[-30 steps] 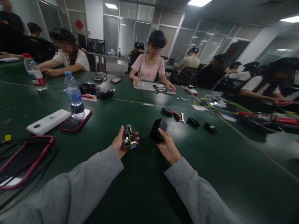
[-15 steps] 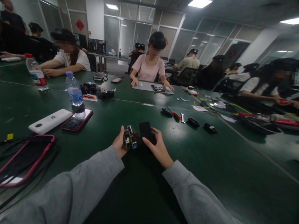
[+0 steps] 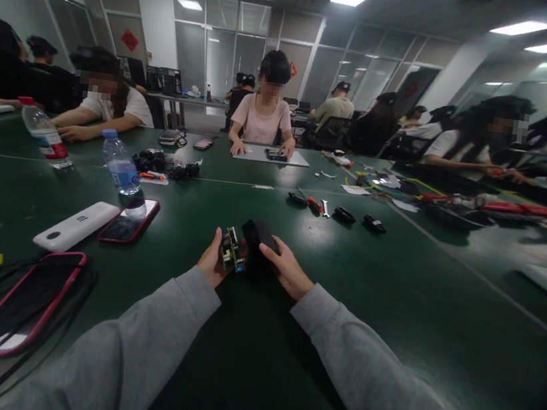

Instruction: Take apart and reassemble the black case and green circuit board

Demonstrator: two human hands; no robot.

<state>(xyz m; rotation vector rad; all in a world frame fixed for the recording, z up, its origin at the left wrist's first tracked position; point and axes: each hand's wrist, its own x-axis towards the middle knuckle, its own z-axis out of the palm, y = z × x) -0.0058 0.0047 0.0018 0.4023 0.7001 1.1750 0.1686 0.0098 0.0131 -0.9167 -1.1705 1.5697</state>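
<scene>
My left hand [image 3: 212,261] is closed on a small circuit board [image 3: 233,251] with yellow, white and blue parts on it. Close beside it, my right hand [image 3: 288,267] grips a black plastic case [image 3: 261,238], thumb on top and fingers behind. The case is tilted, with a dark hollow side facing the board. Both are held in front of me over the green table [image 3: 252,364]. Whether board and case touch is too dark to tell.
Left of my arms lie a phone in a red case [image 3: 23,306] with black cables, a white power bank [image 3: 76,226] and another phone [image 3: 129,220]. Two water bottles [image 3: 121,163] stand behind. Beyond my hands are a wrench [image 3: 325,208] and black pieces [image 3: 345,215]. A person [image 3: 264,113] sits opposite.
My right hand has turned the black case, so its dark hollow side now faces the circuit board, and the two are closer. The whole view has shifted slightly.
</scene>
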